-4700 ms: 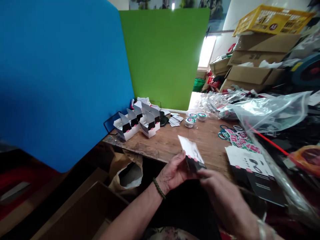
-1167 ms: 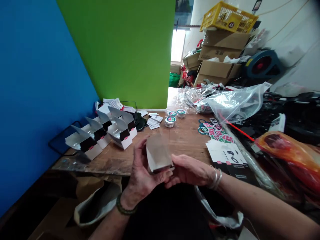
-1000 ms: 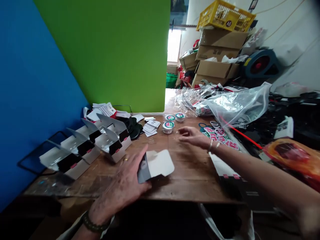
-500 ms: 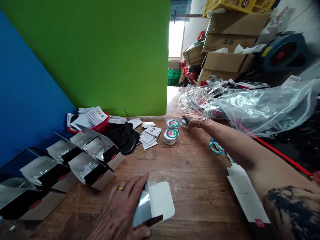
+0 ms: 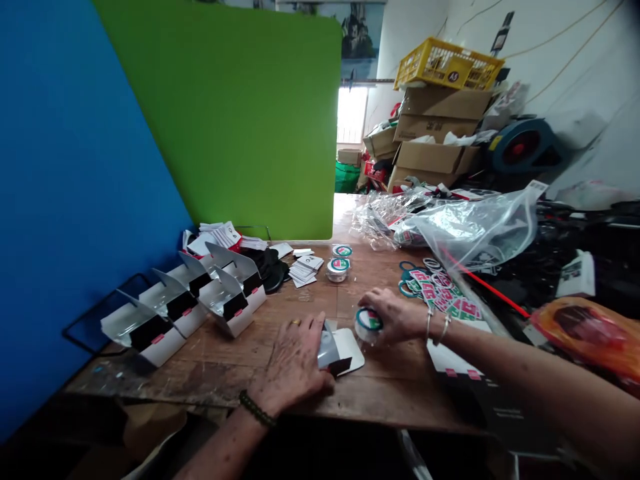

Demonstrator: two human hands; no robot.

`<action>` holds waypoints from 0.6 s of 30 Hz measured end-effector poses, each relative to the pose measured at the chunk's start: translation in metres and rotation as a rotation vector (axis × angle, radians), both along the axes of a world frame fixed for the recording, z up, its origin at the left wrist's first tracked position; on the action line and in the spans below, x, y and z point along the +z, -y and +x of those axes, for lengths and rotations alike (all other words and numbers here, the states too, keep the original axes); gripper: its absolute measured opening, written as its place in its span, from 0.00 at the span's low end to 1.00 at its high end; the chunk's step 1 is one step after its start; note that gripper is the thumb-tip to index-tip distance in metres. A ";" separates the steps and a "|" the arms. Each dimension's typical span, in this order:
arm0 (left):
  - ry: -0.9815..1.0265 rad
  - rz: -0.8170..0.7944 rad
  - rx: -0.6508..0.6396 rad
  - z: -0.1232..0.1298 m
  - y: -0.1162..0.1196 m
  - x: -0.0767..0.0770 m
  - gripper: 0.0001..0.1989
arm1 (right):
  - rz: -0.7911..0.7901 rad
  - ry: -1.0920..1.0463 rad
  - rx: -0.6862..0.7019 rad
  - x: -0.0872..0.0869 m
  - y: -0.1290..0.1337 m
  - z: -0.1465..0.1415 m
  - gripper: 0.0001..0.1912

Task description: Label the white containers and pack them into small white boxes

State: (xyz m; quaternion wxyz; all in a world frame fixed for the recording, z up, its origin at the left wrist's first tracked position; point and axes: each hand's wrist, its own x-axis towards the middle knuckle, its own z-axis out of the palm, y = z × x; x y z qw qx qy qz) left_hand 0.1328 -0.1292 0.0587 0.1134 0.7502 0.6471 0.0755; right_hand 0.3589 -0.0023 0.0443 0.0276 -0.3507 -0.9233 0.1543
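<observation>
My left hand (image 5: pixel 295 360) is wrapped round a small open box (image 5: pixel 327 350) near the table's front edge, its white flap (image 5: pixel 351 350) folded out to the right. Just right of that flap, my right hand (image 5: pixel 387 317) grips a round clear container (image 5: pixel 369 323) with a teal ring and a coloured label on top. Farther back stand similar round containers (image 5: pixel 339 268). Several open black-and-white boxes (image 5: pixel 220 300) are grouped at the left. White folded cards (image 5: pixel 305 269) lie beside black flat pieces (image 5: pixel 273 273).
Teal-ringed tags (image 5: pixel 440 290) are heaped at the right, above flat black-and-white boxes (image 5: pixel 455 357). Clear plastic bags (image 5: pixel 475 223) cover the back right. A red strip (image 5: pixel 493 290) runs along the right side. Green and blue panels (image 5: pixel 250 127) border the left and back.
My right hand has come back toward me with a round container in it, close to the box under my left hand. The view has shifted, showing more of the room and tags.
</observation>
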 end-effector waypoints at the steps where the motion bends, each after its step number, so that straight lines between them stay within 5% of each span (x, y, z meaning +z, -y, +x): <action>1: -0.006 0.002 -0.005 0.004 0.004 0.000 0.46 | 0.009 -0.024 0.016 -0.003 0.016 -0.001 0.38; 5: -0.028 0.015 -0.021 0.016 0.022 -0.002 0.48 | 0.031 -0.078 0.037 -0.013 0.058 -0.009 0.34; 10: -0.026 0.068 -0.032 0.016 0.035 -0.005 0.48 | 0.000 -0.091 0.044 -0.012 0.079 -0.024 0.38; 18: 0.027 0.093 0.005 0.009 0.046 -0.014 0.50 | -0.372 -0.282 0.055 -0.002 0.085 -0.031 0.58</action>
